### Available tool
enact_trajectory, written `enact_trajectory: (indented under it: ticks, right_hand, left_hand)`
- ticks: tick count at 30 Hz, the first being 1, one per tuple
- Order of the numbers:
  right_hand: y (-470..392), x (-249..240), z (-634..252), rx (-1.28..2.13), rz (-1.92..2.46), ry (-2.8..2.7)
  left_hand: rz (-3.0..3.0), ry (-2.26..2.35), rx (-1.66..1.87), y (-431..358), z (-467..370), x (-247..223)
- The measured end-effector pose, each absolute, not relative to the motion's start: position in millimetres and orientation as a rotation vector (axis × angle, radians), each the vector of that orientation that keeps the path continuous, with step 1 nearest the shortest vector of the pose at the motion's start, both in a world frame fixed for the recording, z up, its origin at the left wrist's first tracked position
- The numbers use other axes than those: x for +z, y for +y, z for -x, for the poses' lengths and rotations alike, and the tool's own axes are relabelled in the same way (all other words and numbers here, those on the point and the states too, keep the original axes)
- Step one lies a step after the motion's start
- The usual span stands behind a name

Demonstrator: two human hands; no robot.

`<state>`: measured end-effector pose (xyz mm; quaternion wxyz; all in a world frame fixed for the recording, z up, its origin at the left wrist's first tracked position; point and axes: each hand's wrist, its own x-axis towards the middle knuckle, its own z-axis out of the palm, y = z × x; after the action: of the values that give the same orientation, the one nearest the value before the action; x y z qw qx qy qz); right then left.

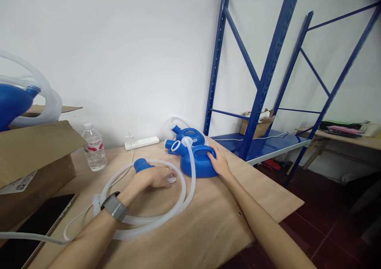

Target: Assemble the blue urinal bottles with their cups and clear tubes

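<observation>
A blue plastic jug (198, 163) with a loop handle and an open spout stands on the wooden table. My right hand (219, 161) grips its rear, with the fingers at the handle. From the jug's top a translucent white hose (193, 173) runs down and coils across the tabletop. My left hand (159, 177), a watch (114, 206) on its wrist, is inside the coil. Its fingers are closed on a small clear plastic piece (171, 179), whose kind I cannot make out. Just behind that hand is a blue funnel-like fitting (141, 164), partly hidden by it.
Another blue jug (190, 136) sits behind the first. A white power strip (143, 142) lies by the wall. To the left are a water bottle (95, 148), an open cardboard box (38, 161) with a blue jug and hoses, and a dark tablet-like slab (35, 229). Blue shelving (262, 78) rises at right.
</observation>
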<state>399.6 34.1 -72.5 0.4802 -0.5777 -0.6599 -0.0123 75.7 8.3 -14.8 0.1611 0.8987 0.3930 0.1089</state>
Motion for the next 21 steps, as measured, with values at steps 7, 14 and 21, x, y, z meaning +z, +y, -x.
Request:
enact_trajectory:
  ticks: [7,14,21]
  right_hand:
    - [32,-69,-398,-0.02,1.402,-1.606]
    - [30,-67,-396,0.011,1.368,-1.629]
    - [22,-63,-396,-0.043,1.358,-1.62]
  left_hand:
    - [-2.155,1.118,0.753,10,-49,30]
    - [-1.887,1.149,0.829,14,-35,40]
    - [-1.809,1.33,0.647,23,14,43]
